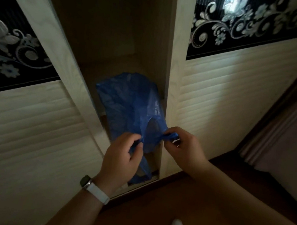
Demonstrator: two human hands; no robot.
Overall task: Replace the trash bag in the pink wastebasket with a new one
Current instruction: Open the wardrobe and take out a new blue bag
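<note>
1. The person stands at a wardrobe whose sliding doors (228, 95) are parted, holding a blue plastic bag (130, 106) up in front of the dark gap (111, 35) between them.
2. The left hand (121, 157), with a white-strapped watch (95, 189) on its wrist, has fingers pinched shut on the bag's near edge; the right hand (184, 145) has fingers closed on a twisted corner or handle of it.
3. With the two grips set apart, I'd guess they are teasing the mouth open or shaking the film loose, so this looks like the fresh liner.
4. The pink wastebasket is nowhere in view.
5. The door edges flank the bag closely on both sides; the wooden floor (142, 212) behind the hands is the open room for stepping back.
</note>
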